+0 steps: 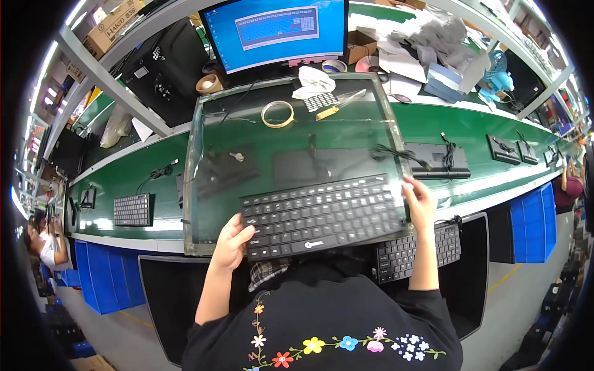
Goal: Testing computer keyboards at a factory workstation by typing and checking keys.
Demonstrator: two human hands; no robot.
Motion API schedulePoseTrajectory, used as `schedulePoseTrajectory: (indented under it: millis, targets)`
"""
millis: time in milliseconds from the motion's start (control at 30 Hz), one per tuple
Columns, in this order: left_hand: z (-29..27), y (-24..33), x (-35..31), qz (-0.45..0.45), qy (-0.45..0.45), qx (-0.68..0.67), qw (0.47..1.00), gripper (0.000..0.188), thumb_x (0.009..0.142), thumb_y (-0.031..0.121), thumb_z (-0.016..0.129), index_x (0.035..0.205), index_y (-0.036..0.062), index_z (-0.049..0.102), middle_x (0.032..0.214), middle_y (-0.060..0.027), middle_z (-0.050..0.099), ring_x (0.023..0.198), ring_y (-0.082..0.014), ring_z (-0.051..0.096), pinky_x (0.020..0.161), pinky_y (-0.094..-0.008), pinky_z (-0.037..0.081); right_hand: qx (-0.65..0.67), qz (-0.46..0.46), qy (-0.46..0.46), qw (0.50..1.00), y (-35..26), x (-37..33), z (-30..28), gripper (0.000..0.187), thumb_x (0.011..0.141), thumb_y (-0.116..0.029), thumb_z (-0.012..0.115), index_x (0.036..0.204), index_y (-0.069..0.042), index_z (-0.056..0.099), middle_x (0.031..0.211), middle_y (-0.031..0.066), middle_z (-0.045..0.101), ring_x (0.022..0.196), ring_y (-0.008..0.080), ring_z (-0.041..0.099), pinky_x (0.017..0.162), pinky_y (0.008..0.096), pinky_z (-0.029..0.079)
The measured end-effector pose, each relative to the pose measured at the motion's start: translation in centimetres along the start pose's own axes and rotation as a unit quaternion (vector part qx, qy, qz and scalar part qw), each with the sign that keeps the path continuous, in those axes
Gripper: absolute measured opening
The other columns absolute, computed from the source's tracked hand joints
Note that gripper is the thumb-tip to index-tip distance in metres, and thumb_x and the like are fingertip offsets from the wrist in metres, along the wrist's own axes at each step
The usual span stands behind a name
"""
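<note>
A black keyboard (322,216) is held tilted above the near part of a glass-topped frame (260,145), its right end smeared by motion. My left hand (232,242) is closed on its lower left corner, thumb on top. At the opposite end, my right hand (422,203) has its fingers curled round the right edge; blur partly hides the contact. Through the glass shows a dark, face-down keyboard (318,166). A bundled black cable (402,154) crosses the frame's right side. Below my right forearm lies another black keyboard (417,252).
Tape roll (277,114), white cloth (314,82) and a sheet of small black pieces (322,102) lie on the glass. A monitor (275,34) stands behind. More keyboards rest on the green bench, one at left (132,210), one at right (438,161). Blue bins (111,275) stand below.
</note>
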State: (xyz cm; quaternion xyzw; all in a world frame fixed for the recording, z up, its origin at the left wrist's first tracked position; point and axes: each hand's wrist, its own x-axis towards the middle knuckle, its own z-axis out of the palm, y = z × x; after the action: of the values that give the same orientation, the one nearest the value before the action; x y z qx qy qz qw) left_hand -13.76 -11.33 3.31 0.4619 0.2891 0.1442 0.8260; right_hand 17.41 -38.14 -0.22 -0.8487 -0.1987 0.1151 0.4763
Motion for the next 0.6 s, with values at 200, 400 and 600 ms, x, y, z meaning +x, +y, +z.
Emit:
schedulePoseTrajectory:
  millis: [200,400,600]
  targets:
    - [-3.1,-0.7,-0.2,-0.025,0.065,0.19,0.979,0.042,0.087,0.011,0.062,0.125,-0.0013,0.049,0.104,-0.008,0.063,0.088,-0.0138,0.061,0.073,-0.0284,0.051,-0.292,0.046,0.063,0.953,1.2,7.0,1.3,0.054,0.085,-0.057,0.052,0.122,-0.019,0.059,0.103,0.0148,0.064,0.096,0.0327,0.06,0.082,0.0421,0.048]
    - [-3.4,3.0,3.1,0.152,0.192,0.504,0.828,0.037,0.086,0.016,0.063,0.122,0.0111,0.058,0.086,-0.0084,0.069,0.065,-0.0159,0.065,0.065,-0.0287,0.05,-0.369,-0.178,-0.019,0.912,0.0,11.1,3.8,0.034,0.082,-0.039,0.064,0.108,-0.018,0.065,0.106,0.0076,0.064,0.1,0.0307,0.057,0.082,0.0426,0.048]
    - [-4.3,3.8,10.0,0.26,0.187,0.715,0.622,0.037,0.085,0.018,0.061,0.122,0.0188,0.057,0.127,-0.0051,0.055,0.12,-0.0265,0.047,0.097,-0.045,0.04,0.383,0.237,-0.174,0.876,-7.4,8.4,8.8,0.025,0.09,-0.035,0.058,0.091,-0.01,0.06,0.071,0.0007,0.062,0.053,0.0127,0.049,0.05,0.025,0.036]
